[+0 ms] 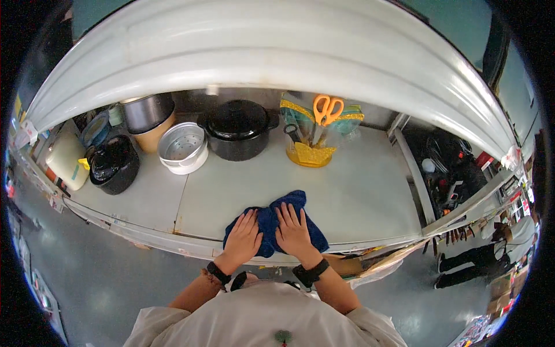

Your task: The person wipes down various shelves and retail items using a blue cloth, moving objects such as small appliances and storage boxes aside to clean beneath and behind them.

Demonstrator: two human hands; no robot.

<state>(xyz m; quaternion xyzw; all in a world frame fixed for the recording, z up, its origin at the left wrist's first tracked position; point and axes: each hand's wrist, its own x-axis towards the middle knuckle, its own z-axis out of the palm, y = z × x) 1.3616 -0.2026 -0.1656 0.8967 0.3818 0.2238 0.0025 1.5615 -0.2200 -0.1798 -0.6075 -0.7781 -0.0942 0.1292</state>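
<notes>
A dark blue cloth (268, 225) lies bunched at the front edge of a light grey tabletop (360, 186). Flat on the cloth's left part rests my left hand (245, 236), palm down, fingers pointing away from me. My right hand (293, 227) presses flat on its right part, fingers a little apart. Neither hand grips the cloth; a gap with cloth showing separates them. Beyond the hands stands a clear container with a gold base (308, 155), holding orange-handled scissors (327, 110) upright. Both wrists wear black bands.
Along the back stand a lidded black pot (239, 130), a metal steamer insert (182, 145) and a stacked pot (149, 115). A smaller black pot (115, 167) and a whitish plastic container (67, 158) are at left. A white curved panel overhangs the back. A person (485, 256) is at far right.
</notes>
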